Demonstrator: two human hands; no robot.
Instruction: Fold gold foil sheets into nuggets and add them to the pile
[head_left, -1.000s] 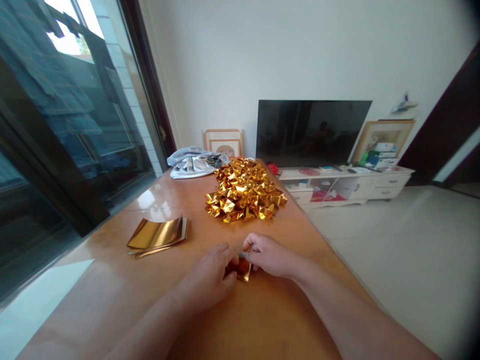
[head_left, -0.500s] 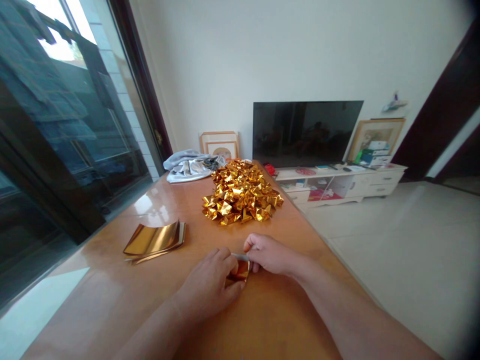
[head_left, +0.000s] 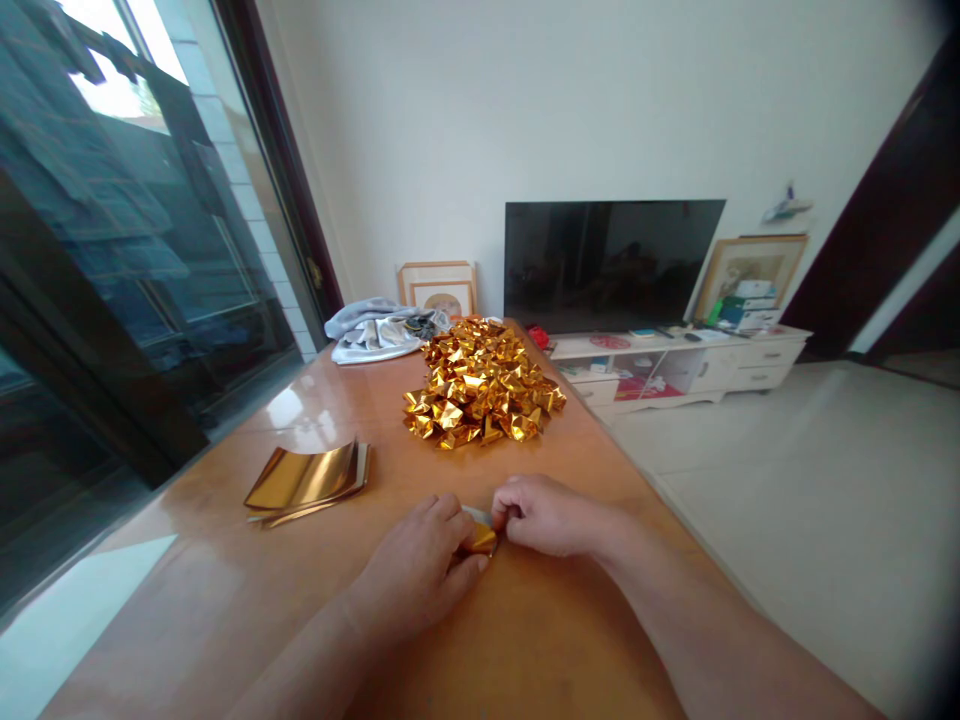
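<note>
A: Since a second ago, the right hand (head_left: pixel 551 515) has curled tighter beside the left hand (head_left: pixel 420 570); both pinch one small gold foil piece (head_left: pixel 480 541) near the desk's (head_left: pixel 225 590) near edge.

B: Progress?

A: Seemingly midway: a folded pile (head_left: pixel 481 383) sits far, flat sheets (head_left: pixel 307 478) wait left.

Small gold foil piece (head_left: pixel 480 540) pinched low over the desk (head_left: pixel 525 640)

A shiny, golden, partly folded sheet is held between the fingertips of the left hand (head_left: pixel 416 570) and the right hand (head_left: pixel 547 515), with a pale silvery edge seen at its top. Most of it is hidden by the fingers.
</note>
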